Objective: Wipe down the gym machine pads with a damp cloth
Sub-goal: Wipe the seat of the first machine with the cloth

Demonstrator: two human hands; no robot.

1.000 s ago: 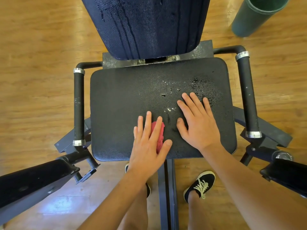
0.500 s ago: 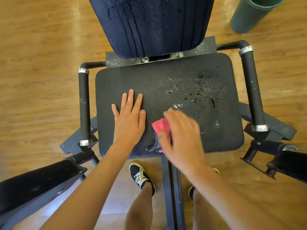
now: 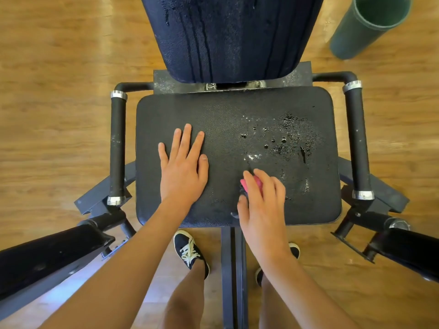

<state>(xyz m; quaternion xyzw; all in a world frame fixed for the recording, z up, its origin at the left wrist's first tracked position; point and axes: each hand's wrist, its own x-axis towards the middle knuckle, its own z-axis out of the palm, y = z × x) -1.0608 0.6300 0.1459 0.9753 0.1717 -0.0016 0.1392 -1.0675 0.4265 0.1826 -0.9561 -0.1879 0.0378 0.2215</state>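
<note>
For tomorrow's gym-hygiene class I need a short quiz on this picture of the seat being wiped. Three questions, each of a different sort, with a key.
1. True or false: the left hand lies flat on the seat pad.
2. Which hand holds the cloth? A. left hand; B. right hand; C. neither.
3. Fill in: the water drops lie on the pad's ___ side, as the person sees it.

Key: 1 true; 2 B; 3 right.
</note>
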